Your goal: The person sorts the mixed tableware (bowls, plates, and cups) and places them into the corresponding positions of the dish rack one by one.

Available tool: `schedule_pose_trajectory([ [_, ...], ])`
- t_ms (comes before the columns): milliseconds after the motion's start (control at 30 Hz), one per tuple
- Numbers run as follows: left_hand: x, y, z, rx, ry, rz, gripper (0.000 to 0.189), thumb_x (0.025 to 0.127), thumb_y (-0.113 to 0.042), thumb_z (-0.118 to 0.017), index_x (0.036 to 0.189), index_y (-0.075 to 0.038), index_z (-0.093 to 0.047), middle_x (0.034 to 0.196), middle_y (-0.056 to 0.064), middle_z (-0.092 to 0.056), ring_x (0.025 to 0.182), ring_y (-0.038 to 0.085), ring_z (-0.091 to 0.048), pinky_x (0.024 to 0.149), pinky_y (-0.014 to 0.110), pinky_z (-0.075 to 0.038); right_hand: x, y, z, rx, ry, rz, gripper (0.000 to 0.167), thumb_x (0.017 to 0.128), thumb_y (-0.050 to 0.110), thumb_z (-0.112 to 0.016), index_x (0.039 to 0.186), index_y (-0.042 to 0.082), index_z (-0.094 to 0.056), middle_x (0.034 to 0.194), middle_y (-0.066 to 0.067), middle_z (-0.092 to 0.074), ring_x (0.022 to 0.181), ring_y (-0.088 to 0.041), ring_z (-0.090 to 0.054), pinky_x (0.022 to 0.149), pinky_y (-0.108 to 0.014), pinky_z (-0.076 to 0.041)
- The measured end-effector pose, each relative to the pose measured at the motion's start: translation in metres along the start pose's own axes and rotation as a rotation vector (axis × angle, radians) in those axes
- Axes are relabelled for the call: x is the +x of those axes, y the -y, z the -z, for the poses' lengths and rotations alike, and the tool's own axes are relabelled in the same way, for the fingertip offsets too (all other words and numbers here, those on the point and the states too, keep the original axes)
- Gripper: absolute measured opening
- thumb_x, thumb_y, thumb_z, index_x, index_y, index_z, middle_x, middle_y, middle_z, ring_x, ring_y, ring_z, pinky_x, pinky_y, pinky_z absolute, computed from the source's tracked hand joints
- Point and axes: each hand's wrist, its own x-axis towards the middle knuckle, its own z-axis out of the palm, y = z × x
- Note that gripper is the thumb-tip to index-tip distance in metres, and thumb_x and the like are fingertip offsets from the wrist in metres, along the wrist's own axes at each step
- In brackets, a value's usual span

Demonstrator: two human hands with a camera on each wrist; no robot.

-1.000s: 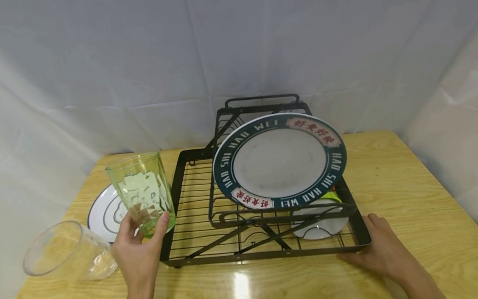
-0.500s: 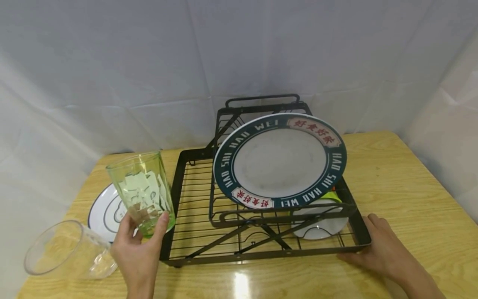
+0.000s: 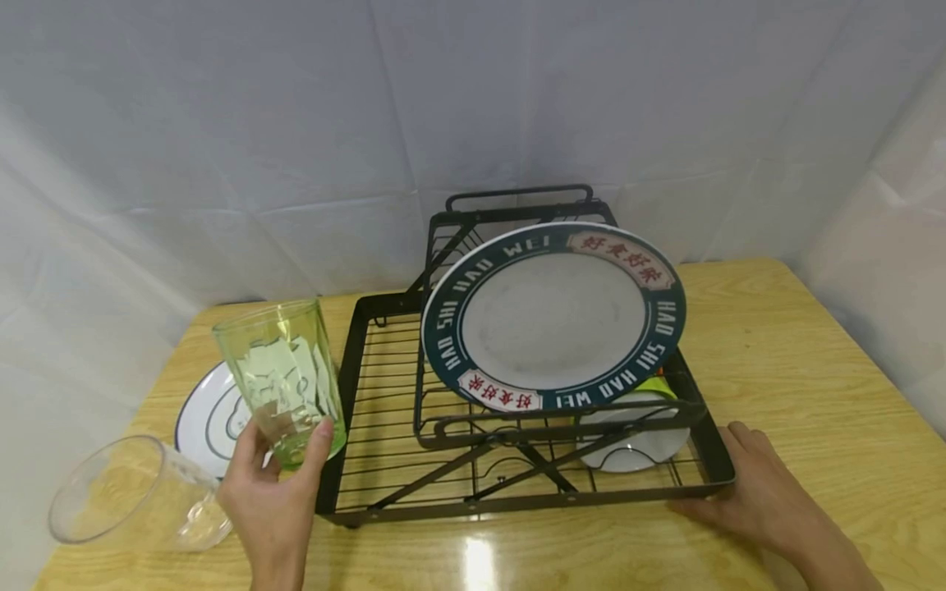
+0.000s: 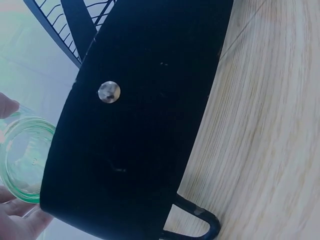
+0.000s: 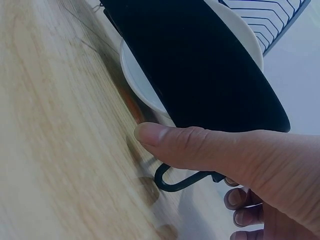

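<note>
In the head view, my left hand (image 3: pixel 272 501) holds a green glass tumbler (image 3: pixel 284 377) near its base, thumb on one side and fingers on the other. The tumbler tilts with its rim up and left, beside the left side of a black wire dish rack (image 3: pixel 399 505). Its round green base (image 4: pixel 27 160) shows in the left wrist view. My right hand (image 3: pixel 754 492) grips the rack's front right corner; its thumb (image 5: pixel 175 145) lies along the frame in the right wrist view. A large green-rimmed plate (image 3: pixel 554 320) leans on the rack's upper tier.
A white bowl-like dish (image 3: pixel 636 439) sits in the rack's lower right part, with something lime green behind it. Left of the rack, a clear plastic cup (image 3: pixel 140 501) lies on its side before a blue-rimmed plate (image 3: pixel 207 427). White cloth (image 3: pixel 296 123) hangs behind the wooden table (image 3: pixel 798 361).
The tumbler has shifted very slightly to the right in my left hand's hold. My right hand and the rack have stayed in place.
</note>
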Motion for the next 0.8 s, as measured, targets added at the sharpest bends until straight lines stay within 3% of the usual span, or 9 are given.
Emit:
schedule_pose_trajectory([
  [333, -0.0005, -0.0007, 0.0004, -0.008, 0.007, 0.022, 0.052, 0.076, -0.004, -0.082, 0.123, 0.002, -0.061, 0.105, -0.005, -0.062, 0.100, 0.011, -0.059, 0.089, 0.014, -0.048, 0.0007, 0.0005, 0.0007, 0.003, 0.007, -0.005, 0.097, 0.048, 0.046, -0.094, 0.127, 0.007, -0.054, 0.081, 0.007, -0.048, 0.076, -0.012, -0.040, 0.063, -0.029, -0.036],
  [800, -0.0006, -0.0011, -0.0015, -0.051, 0.012, -0.014, 0.049, 0.076, 0.001, -0.080, 0.121, 0.003, -0.062, 0.101, -0.001, -0.064, 0.095, 0.013, -0.063, 0.079, 0.012, -0.052, 0.0010, 0.0000, 0.0008, -0.007, 0.014, -0.003, 0.100, 0.049, 0.046, -0.094, 0.130, 0.005, -0.052, 0.086, 0.004, -0.054, 0.080, -0.015, -0.046, 0.067, -0.033, -0.039],
])
